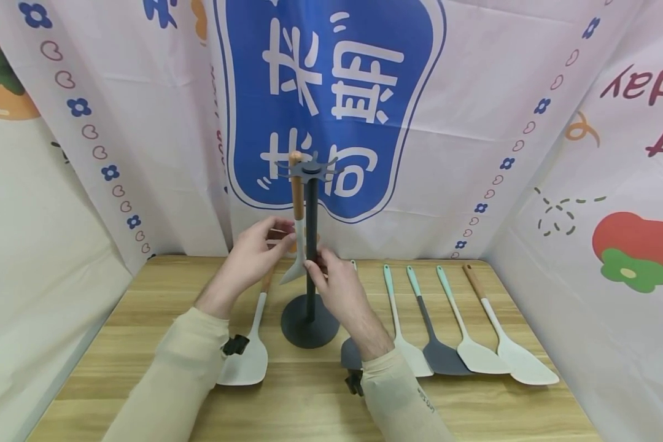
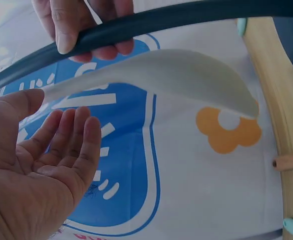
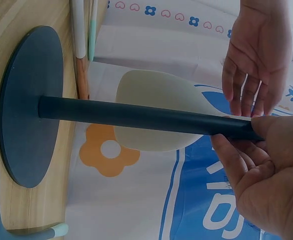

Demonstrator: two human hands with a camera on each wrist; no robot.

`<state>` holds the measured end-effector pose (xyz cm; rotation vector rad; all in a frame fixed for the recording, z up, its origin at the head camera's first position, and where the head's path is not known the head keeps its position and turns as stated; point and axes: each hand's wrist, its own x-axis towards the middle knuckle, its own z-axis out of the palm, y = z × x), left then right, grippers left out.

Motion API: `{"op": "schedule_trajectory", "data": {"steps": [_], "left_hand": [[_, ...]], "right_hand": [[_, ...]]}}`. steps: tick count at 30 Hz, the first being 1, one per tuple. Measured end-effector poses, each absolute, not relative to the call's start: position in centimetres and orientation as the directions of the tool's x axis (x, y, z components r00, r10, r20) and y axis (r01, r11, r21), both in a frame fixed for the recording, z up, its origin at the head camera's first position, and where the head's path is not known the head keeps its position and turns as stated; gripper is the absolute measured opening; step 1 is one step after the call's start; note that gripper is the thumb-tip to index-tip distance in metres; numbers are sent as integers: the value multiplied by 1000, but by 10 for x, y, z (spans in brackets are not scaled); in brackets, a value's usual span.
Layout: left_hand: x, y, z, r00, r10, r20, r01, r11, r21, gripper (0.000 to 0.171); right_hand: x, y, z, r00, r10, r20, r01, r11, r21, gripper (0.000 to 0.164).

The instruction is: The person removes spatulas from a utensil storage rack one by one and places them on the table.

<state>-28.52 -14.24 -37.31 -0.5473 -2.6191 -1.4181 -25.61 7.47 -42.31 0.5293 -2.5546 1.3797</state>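
Observation:
A dark utensil stand with a round base and a hooked top stands on the wooden table. From one of its hooks hangs a white spatula with a wooden handle, its head downward. My right hand grips the stand's pole, thumb on one side and fingers on the other. On the left, my left hand is beside the hanging spatula, palm toward it. The left thumb overlaps the white shaft in the left wrist view, while the other fingers stay relaxed and apart from it.
Another white spatula with a wooden handle lies left of the base, partly under my left forearm. To the right lie several spatulas in a row, including a dark one and a wooden-handled white one. A printed cloth hangs behind.

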Motion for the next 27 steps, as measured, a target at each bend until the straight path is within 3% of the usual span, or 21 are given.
{"op": "schedule_trajectory", "data": {"steps": [9,27], "left_hand": [[-286,-130,-370,-928,225,298,369,422,828,53],[-287,-129,-366,-904,233,358,425,400,812,46]], "right_hand": [[-255,74,-422,-914,-219,342,-406,502,-764,29],[-254,74,-421,-922,-208,328,-388,496,-777,30]]}}
